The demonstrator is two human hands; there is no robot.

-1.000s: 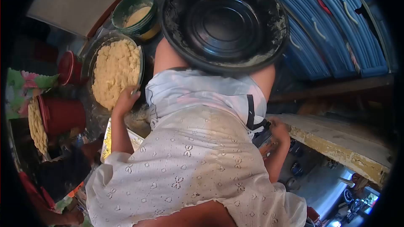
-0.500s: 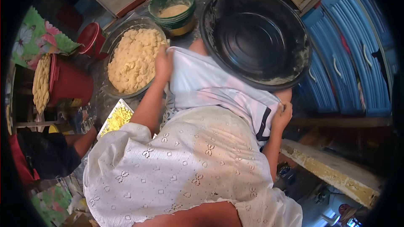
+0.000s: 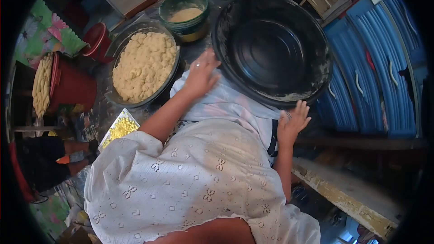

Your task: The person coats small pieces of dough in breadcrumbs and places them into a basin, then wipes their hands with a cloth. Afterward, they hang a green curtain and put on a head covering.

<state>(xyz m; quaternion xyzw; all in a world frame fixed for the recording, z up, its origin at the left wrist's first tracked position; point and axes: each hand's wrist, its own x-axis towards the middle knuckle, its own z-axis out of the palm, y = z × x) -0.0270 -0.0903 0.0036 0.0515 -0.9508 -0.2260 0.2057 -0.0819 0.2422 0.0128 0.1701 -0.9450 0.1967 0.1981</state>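
My left hand (image 3: 202,73) is spread over the upper part of a pale cloth (image 3: 221,101) on my lap, close to the left rim of a large black basin (image 3: 271,49). Near the basin's lower rim, my right hand (image 3: 293,123) has its fingers apart at the cloth's right end. Neither hand grips anything. The basin looks empty, with pale residue along its lower right rim. To the left of my left hand, a round basin holds a heap of yellowish dough lumps (image 3: 143,65).
A green bowl (image 3: 184,12) with pale contents stands behind. At left are red buckets (image 3: 74,83), a tray of yellow bits (image 3: 121,129) and part of another person (image 3: 43,158). Blue drawers (image 3: 361,68) and a worn wooden board (image 3: 343,194) are at right.
Both hands have let go of the cloth and opened. My left hand moved right toward the black basin. The cloth's upper left corner has dropped lower.
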